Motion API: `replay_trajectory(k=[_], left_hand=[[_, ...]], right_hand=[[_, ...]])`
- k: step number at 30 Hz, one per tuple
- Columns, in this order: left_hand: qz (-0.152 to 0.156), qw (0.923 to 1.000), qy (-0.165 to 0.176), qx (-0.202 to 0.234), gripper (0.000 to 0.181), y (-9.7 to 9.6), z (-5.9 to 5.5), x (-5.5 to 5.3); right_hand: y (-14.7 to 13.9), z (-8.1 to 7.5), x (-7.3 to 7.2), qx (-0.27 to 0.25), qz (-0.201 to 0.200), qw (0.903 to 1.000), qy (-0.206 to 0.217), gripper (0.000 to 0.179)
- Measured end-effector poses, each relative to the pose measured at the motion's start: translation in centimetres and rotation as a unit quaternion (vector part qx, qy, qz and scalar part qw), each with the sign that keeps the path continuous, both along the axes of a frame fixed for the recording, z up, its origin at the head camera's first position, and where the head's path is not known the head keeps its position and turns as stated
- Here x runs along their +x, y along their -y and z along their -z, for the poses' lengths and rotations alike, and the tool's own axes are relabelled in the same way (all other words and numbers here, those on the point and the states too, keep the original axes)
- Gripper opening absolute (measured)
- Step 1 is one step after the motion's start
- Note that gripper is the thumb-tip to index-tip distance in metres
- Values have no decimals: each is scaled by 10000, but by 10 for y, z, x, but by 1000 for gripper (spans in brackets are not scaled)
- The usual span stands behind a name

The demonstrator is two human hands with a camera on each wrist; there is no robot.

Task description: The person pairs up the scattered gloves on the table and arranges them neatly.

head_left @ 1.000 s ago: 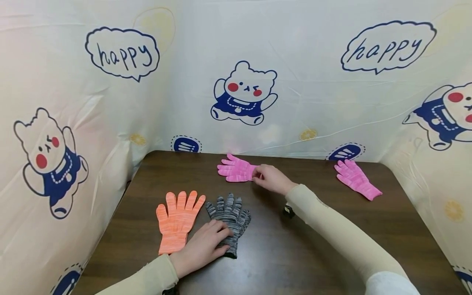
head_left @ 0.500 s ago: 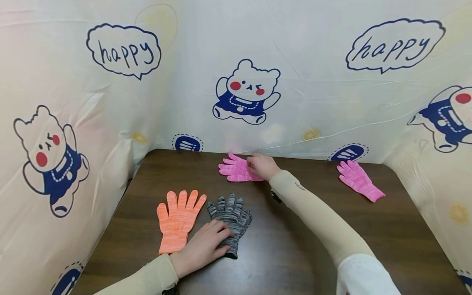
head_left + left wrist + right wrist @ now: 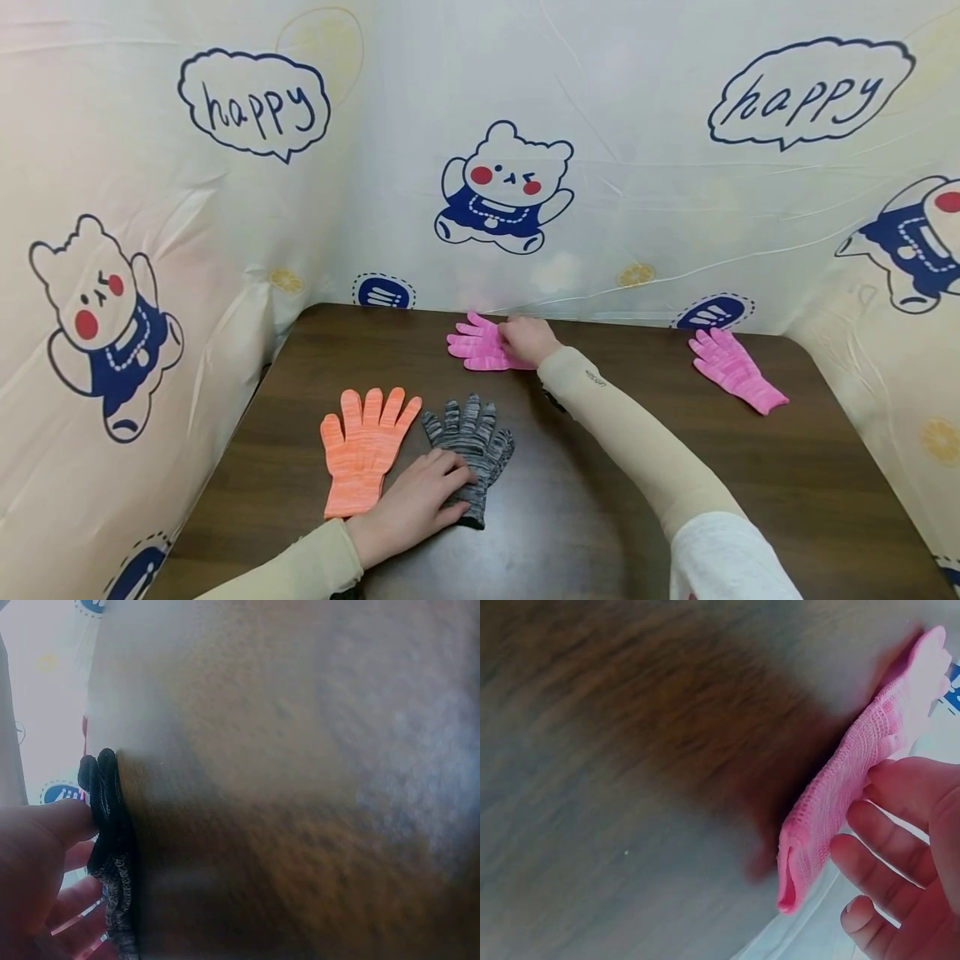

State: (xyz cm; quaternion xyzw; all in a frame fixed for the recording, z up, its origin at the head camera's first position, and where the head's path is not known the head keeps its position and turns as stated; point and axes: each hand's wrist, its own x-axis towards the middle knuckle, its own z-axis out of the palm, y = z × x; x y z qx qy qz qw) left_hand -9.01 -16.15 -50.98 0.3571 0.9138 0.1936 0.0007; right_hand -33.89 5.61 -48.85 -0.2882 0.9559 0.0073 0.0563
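From where I stand, the right hand (image 3: 527, 339) hides part of the pink glove (image 3: 480, 346) at the back of the tabletop (image 3: 600, 500); its fingers are loosely bent, touching it. The left hand (image 3: 416, 500) covers some of the gray glove (image 3: 483, 442), fingers loose and resting on top. A second ago, the right hand was at the pink cuff; now it's over the middle.

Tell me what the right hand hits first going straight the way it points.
The pink glove at the table's back middle: the right hand's fingertips are right at it. Depth is unclear, so I can't tell how many fingers touch.
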Motion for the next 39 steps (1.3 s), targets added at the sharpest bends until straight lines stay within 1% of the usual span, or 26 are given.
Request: replay_trajectory(k=[2, 6, 12, 15, 20, 27, 31, 39], left_hand=[[-6, 10000, -8, -4, 26, 0, -1, 0], [-5, 10000, -35, -3, 26, 0, -2, 1], [-12, 10000, 66, -18, 26, 0, -2, 2], [-28, 10000, 82, -20, 25, 0, -1, 2], [-43, 10000, 79, -25, 26, 0, -1, 2], [-49, 9999, 93, -49, 25, 0, 0, 1], [-70, 9998, 137, -81, 25, 0, -1, 0], [-80, 9998, 174, -97, 25, 0, -2, 1]], right_hand=[[0, 2, 0, 40, -5, 10000, -75, 14], [0, 4, -1, 47, 88, 9999, -70, 15], [-7, 5, 1, 108, 198, 9996, 155, 14], [-12, 1, 6, -16, 196, 9996, 200, 14], [-19, -7, 18, -254, 208, 9993, 150, 19], [-34, -12, 35, -493, 438, 9974, 292, 15], [-43, -15, 44, -605, 446, 9968, 259, 16], [-62, -24, 73, -916, 556, 9941, 139, 17]])
